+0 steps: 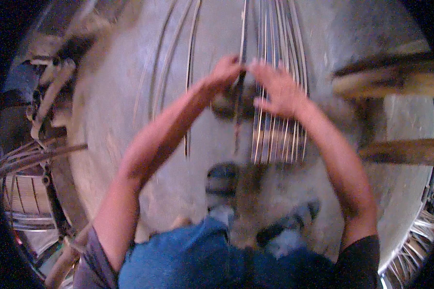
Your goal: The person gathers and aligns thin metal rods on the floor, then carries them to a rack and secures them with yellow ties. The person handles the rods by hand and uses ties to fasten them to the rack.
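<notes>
A thin rod [244,33] lies near the middle of the view, running lengthwise from just past 12 o'clock down toward the centre. The left hand [226,70] is at it, fingers bent in close around its middle stretch; blur hides whether they actually grip it. The right hand [280,91] is open, at about 1 o'clock, palm down, fingers spread and pointing toward the left hand, the thumb held apart. It covers part of a row of rods [278,144], long, thin and pale, side by side with their near ends roughly level. Whether it touches them, I cannot tell; no grip shows.

At 11 o'clock a few loose rods [192,48] lie well apart from that row, some slightly curved. All of these are on a grey floor [164,192], worn and stained.

Bare forearms reach in from 7 and 5 o'clock. At 6 o'clock is the person's lap in blue cloth [183,255]. One dark sandal [222,179] is just below the centre; another, blurred, is between 4 and 5 o'clock.

Farther out, two wooden beams [402,152] jut in at 2 to 3 o'clock. A heap of shiny strips [414,245] sits at 4 o'clock. Pipes [53,98] stand between 9 and 10 o'clock, with dark strips [48,155] at 9.
</notes>
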The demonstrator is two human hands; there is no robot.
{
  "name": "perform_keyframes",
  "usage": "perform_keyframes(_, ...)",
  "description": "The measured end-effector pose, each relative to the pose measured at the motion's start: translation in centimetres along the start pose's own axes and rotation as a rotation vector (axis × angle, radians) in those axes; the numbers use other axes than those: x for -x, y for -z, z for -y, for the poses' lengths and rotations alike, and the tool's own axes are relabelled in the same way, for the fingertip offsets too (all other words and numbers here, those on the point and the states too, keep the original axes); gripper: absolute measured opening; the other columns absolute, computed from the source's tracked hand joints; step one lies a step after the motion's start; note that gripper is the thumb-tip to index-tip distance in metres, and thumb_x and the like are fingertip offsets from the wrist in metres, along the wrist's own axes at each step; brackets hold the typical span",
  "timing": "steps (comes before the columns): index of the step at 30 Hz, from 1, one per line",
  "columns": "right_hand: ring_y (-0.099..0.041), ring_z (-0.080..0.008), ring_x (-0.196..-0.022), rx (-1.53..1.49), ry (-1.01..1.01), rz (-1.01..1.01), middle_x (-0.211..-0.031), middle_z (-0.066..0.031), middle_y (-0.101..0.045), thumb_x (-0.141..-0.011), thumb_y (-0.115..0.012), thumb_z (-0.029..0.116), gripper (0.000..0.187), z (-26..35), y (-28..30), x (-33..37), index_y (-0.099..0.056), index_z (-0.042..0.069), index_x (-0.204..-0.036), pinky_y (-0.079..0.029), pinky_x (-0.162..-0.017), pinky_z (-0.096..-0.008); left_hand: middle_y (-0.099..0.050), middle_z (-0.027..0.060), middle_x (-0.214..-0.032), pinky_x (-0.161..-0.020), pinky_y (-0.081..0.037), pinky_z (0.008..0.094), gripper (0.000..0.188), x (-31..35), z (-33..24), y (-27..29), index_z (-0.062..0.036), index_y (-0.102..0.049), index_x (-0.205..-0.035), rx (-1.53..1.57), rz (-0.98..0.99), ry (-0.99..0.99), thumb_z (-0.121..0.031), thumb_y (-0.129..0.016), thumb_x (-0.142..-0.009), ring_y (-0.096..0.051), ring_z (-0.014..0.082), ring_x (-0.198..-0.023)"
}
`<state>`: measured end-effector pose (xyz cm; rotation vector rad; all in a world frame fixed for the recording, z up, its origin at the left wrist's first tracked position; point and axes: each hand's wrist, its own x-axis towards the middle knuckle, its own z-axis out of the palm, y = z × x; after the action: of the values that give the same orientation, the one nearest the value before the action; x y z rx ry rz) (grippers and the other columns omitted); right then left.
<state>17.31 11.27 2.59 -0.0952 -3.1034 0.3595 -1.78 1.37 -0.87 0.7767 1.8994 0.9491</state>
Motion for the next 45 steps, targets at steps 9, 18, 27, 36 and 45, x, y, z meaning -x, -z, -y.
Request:
perform_keyframes(9, -0.022, -0.0271, -0.139, 0.057, 0.01, 0.042, -0.151, -0.0128, -0.02, -0.085, -0.046, 0.056, 0.083, 0.7, 1.4, 0.0, -0.017, 0.006, -0.145, -0.017, -0.111, -0.0496, -0.049, 0.0047, -0.066, -0.05, -0.041, 0.0308, 0.026, 9.3, -6.0, -1.6, -0.0018, -0.05, -0.1, 0.399, -0.408, -0.102, -0.025, -0.041, -0.092, -0.048, 0.013, -0.056)
perform_keyframes(18, -0.021, -0.0257, -0.139, 0.093, -0.005, 0.075, -0.152, -0.0118, -0.018, -0.086, -0.043, 0.057, 0.083, 0.7, 1.7, -0.2, -0.015, 0.007, -0.146, -0.016, -0.112, -0.0489, -0.049, 0.0004, -0.067, -0.049, -0.038, 0.0251, 0.022, 5.8, -5.5, 1.1, -0.0013, -0.052, -0.1, 0.431, -0.434, -0.077, -0.02, -0.043, -0.092, -0.045, 0.0079, -0.055)
perform_keyframes(27, -0.02, -0.0245, -0.14, 0.085, -0.004, 0.057, -0.152, -0.0113, -0.018, -0.086, -0.044, 0.056, 0.081, 0.9, 1.4, 0.0, -0.017, 0.008, -0.146, -0.016, -0.112, -0.0508, -0.051, 0.0017, -0.063, -0.042, -0.036, 0.027, 0.022, 2.7, -2.0, 5.5, -0.0015, -0.056, -0.097, 0.42, -0.488, -0.01, -0.017, -0.044, -0.089, -0.047, 0.0097, -0.048)
perform_keyframes(36, -0.022, -0.0261, -0.139, 0.076, 0.003, 0.034, -0.151, -0.0122, -0.02, -0.086, -0.045, 0.055, 0.082, 0.8, 1.4, 0.1, -0.016, 0.007, -0.146, -0.018, -0.111, -0.0492, -0.059, 0.0044, -0.068, -0.043, -0.038, 0.0274, 0.022, 4.3, 0.7, 5.5, -0.0004, -0.057, -0.098, 0.237, -0.614, -0.012, -0.017, -0.047, -0.087, -0.047, 0.0096, -0.047)
perform_keyframes(45, -0.022, -0.0257, -0.139, 0.065, 0.001, 0.04, -0.152, -0.0116, -0.02, -0.086, -0.046, 0.055, 0.082, 0.8, 1.4, 0.1, -0.016, 0.008, -0.146, -0.017, -0.112, -0.0496, -0.06, 0.006, -0.068, -0.046, -0.043, 0.029, 0.022, 4.1, 2.9, 6.2, 0.0003, -0.058, -0.096, 0.116, -0.623, 0.025, -0.017, -0.047, -0.087, -0.053, 0.0108, -0.05)
